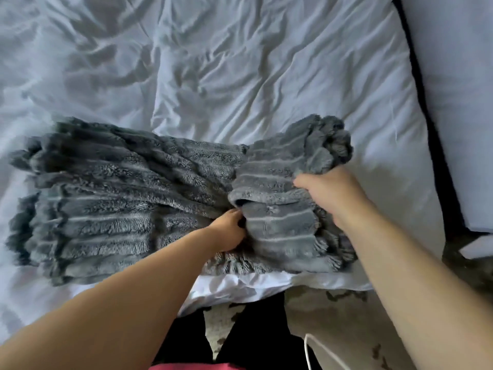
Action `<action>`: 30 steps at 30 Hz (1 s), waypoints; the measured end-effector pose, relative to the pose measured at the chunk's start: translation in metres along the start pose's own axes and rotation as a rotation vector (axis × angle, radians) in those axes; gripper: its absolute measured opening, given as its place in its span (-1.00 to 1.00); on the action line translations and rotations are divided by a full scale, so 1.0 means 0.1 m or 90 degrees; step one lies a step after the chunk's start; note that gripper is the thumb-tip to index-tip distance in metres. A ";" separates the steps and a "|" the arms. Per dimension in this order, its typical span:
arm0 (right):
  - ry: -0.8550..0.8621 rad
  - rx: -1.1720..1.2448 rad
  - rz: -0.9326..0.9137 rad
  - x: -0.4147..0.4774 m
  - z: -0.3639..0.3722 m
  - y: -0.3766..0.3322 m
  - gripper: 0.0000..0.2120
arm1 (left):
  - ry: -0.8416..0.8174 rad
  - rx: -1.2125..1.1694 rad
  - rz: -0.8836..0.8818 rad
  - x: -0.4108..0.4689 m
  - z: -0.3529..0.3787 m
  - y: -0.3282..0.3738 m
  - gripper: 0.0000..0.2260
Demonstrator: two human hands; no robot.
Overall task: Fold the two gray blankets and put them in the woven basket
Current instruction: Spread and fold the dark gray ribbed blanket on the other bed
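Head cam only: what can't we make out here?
Head view, no woven basket: outside the frame.
Second blanket: the gray blanket pile shows no clear split; its left edge is motion-blurred.
Fingertips of the left hand: buried under a fold.
Fingers of the right hand: hidden in fabric.

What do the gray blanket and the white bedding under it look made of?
The gray blanket looks like plush synthetic fleece, going by its fuzzy pile and raised ribbed stripes. The white bedding: smooth, matte woven fabric, likely cotton or a blend; it shows fine sharp creases.
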State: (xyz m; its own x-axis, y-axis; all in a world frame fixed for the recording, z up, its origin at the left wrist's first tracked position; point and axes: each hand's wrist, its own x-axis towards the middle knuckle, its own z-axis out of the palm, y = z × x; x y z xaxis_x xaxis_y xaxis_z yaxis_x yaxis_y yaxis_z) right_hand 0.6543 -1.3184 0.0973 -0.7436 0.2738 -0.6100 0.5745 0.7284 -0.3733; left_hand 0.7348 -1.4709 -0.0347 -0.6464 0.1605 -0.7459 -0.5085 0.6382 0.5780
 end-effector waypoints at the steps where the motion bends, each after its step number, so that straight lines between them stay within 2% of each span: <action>1: 0.022 -0.057 -0.014 -0.09 0.14 -0.16 -0.60 | 0.019 -0.108 -0.044 -0.04 -0.12 0.00 -0.70; 4: 0.011 -0.194 -0.026 -0.29 0.56 -0.55 -0.49 | 0.136 -0.473 -0.136 -0.20 -0.55 -0.03 -0.76; 5: -0.007 -0.224 -0.025 -0.36 0.68 -0.66 -0.44 | 0.205 -0.521 -0.139 -0.29 -0.69 -0.06 -0.76; 8: -0.066 -0.291 -0.036 -0.52 0.93 -0.87 -0.33 | 0.373 -0.448 -0.043 -0.55 -1.05 -0.15 -0.72; 10: -0.142 -0.317 -0.047 -0.59 0.95 -0.96 -0.28 | 0.307 -0.436 0.031 -0.66 -1.22 -0.10 -0.65; 11: -0.187 -0.308 -0.059 -0.60 0.91 -0.99 -0.33 | 0.234 -0.444 0.044 -0.69 -1.27 -0.04 -0.61; 12: -0.237 -0.269 -0.080 -0.59 0.83 -1.00 -0.47 | 0.152 -0.449 0.049 -0.72 -1.29 0.04 -0.56; 14: -0.366 -0.133 -0.067 -0.52 0.59 -0.97 -0.77 | 0.022 -0.416 0.034 -0.72 -1.25 0.18 -0.35; 16: -0.472 0.018 -0.010 -0.36 0.31 -0.88 -0.71 | -0.032 -0.362 -0.009 -0.68 -1.14 0.26 -0.09; 19: -0.491 0.167 0.016 -0.05 -0.06 -0.63 -0.58 | 0.006 -0.344 -0.045 -0.54 -0.90 0.43 0.10; 21: -0.484 0.235 0.012 0.13 -0.21 -0.43 -0.53 | 0.036 -0.282 -0.052 -0.40 -0.72 0.62 0.15; 22: -0.473 0.266 0.012 0.22 -0.25 -0.32 -0.51 | 0.042 -0.244 -0.054 -0.32 -0.63 0.71 0.12; 26: -0.455 0.358 0.024 0.49 -0.33 0.08 -0.44 | 0.103 -0.159 -0.061 0.00 -0.31 0.97 -0.20; 30: -0.468 0.384 0.015 0.68 -0.41 0.26 -0.39 | 0.164 -0.186 -0.095 0.20 -0.12 1.11 -0.25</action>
State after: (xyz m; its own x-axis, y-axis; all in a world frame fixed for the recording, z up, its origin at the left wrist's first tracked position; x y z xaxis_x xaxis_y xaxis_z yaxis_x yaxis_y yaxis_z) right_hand 0.6048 -1.2550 0.0746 -0.4465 -0.3291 -0.8321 0.8188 0.2246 -0.5283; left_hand 0.6584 -1.4059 0.0183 -0.6555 -0.1347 -0.7431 -0.7236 0.3936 0.5670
